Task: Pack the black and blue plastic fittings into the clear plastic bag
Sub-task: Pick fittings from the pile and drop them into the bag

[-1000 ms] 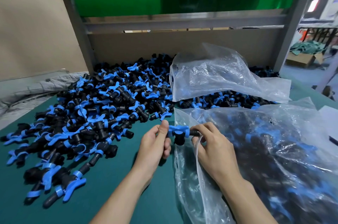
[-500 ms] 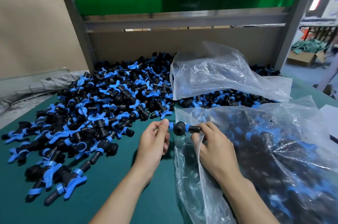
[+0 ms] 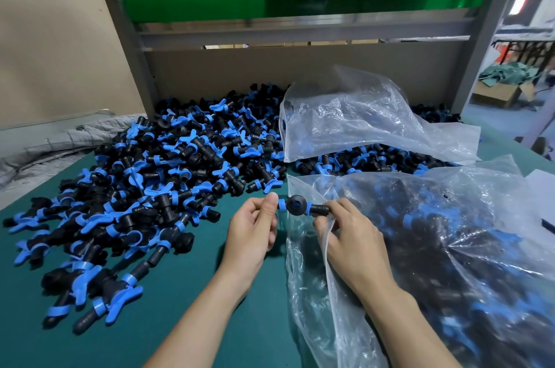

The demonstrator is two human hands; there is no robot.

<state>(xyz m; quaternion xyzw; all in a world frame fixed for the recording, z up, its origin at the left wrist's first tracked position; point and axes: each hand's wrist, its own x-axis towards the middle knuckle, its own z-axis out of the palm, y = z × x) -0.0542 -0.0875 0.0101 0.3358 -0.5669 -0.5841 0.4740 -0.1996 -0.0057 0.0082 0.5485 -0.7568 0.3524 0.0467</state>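
One black and blue fitting [image 3: 298, 206] is held between my two hands just above the green table, at the mouth of the clear plastic bag [image 3: 468, 235]. My left hand [image 3: 250, 234] pinches its left end with thumb and fingers. My right hand [image 3: 353, 243] pinches its right black end and also holds the bag's edge against its palm. The fitting's round open socket faces the camera. The bag lies to the right, filled with many fittings. A large loose pile of fittings [image 3: 156, 187] covers the table to the left and behind.
A second, crumpled clear bag [image 3: 366, 124] lies on the pile at the back right. A cardboard wall and grey metal frame [image 3: 300, 34] close off the rear. Grey cloth [image 3: 45, 148] lies at the far left. The green table surface [image 3: 210, 307] shows between my forearms.
The fitting has been rotated between my fingers: its blue wing faced up one second ago, and now its round socket faces the camera. Both hands stay in nearly the same place.
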